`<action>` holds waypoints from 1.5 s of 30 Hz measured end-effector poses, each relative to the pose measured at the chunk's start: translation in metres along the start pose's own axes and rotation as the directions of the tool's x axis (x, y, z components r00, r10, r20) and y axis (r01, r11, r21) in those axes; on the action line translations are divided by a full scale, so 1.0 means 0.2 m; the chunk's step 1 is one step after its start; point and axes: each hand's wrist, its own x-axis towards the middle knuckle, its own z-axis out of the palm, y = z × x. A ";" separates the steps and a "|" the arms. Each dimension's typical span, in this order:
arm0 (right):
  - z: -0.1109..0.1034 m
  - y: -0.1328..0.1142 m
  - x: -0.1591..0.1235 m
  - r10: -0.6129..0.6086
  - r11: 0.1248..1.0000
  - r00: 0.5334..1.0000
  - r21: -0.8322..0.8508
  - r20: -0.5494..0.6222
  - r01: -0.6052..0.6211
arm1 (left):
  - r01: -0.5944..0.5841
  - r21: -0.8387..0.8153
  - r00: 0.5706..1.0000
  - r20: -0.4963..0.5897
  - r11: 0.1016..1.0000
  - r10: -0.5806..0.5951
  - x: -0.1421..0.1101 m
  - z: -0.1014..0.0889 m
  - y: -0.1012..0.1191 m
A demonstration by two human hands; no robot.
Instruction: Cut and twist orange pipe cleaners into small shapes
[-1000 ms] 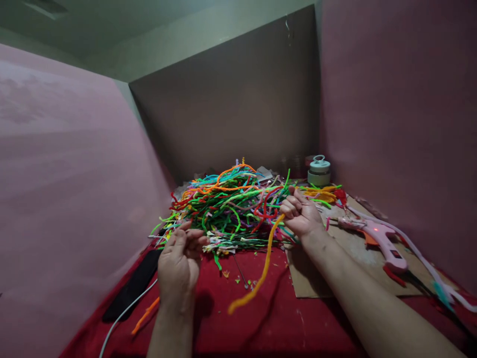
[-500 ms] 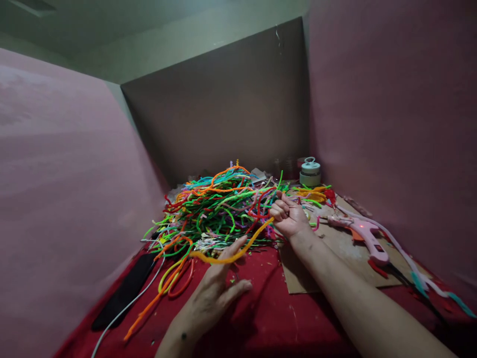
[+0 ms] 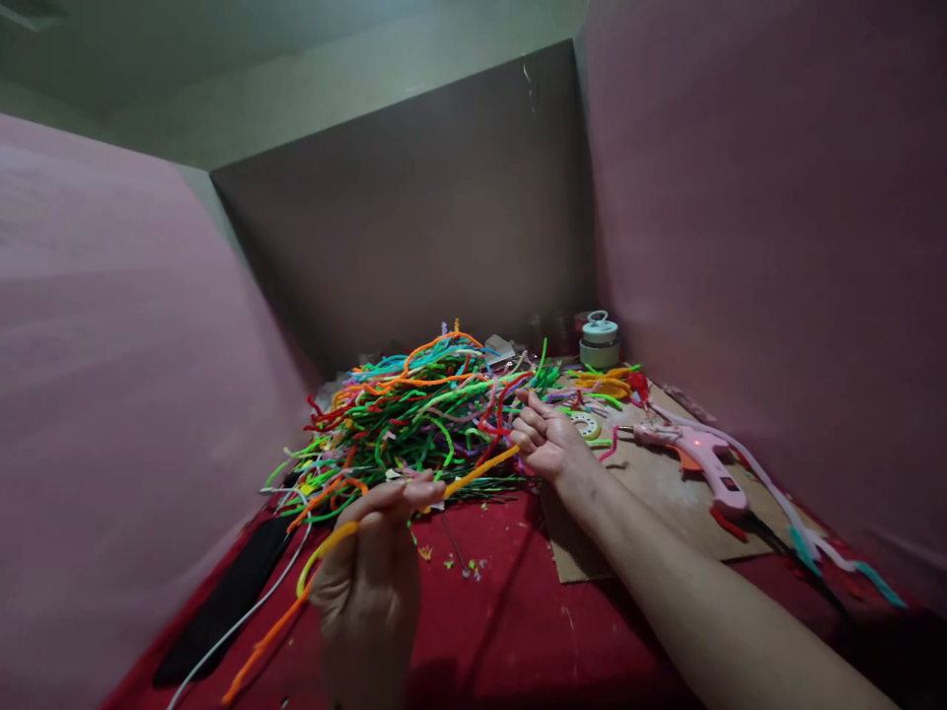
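A yellow-orange pipe cleaner (image 3: 482, 471) stretches nearly straight between my two hands. My right hand (image 3: 546, 442) is closed in a fist around its far end. Lower and to the left, my left hand (image 3: 374, 567) has its fingers pressed together on the same strand, which comes out again behind the knuckles. An orange pipe cleaner (image 3: 262, 646) hangs or lies just left of my left hand; where it begins is hidden. Behind both hands rises a tangled pile of pipe cleaners (image 3: 414, 409) in green, red, orange, blue and pink.
On the right, a pink glue gun (image 3: 699, 452) with a lit red light lies on a cardboard sheet (image 3: 592, 547). A lidded pale-green jar (image 3: 599, 345) stands behind. At left are a flat black object (image 3: 222, 616) and a white cable (image 3: 248, 616). Red cloth (image 3: 510, 631) covers the table.
My left hand has gone from spread fingers under the slack strand to closed fingers on it. The strand is now straighter. The whole view has shifted slightly.
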 end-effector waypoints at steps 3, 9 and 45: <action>0.03 0.03 -0.03 -0.002 0.999 0.998 -0.049 0.067 0.006 | -0.063 -0.221 0.997 -0.063 0.973 0.050 0.03 0.03 0.04; 0.09 0.06 -0.09 -0.014 0.970 0.945 -0.227 0.326 0.092 | 0.078 -0.332 0.994 -0.046 0.940 -0.098 0.19 0.07 0.03; 0.02 0.26 -0.07 -0.029 0.740 0.990 -0.662 0.141 0.116 | 0.386 -0.543 0.915 0.123 0.745 -0.385 0.46 0.17 -0.23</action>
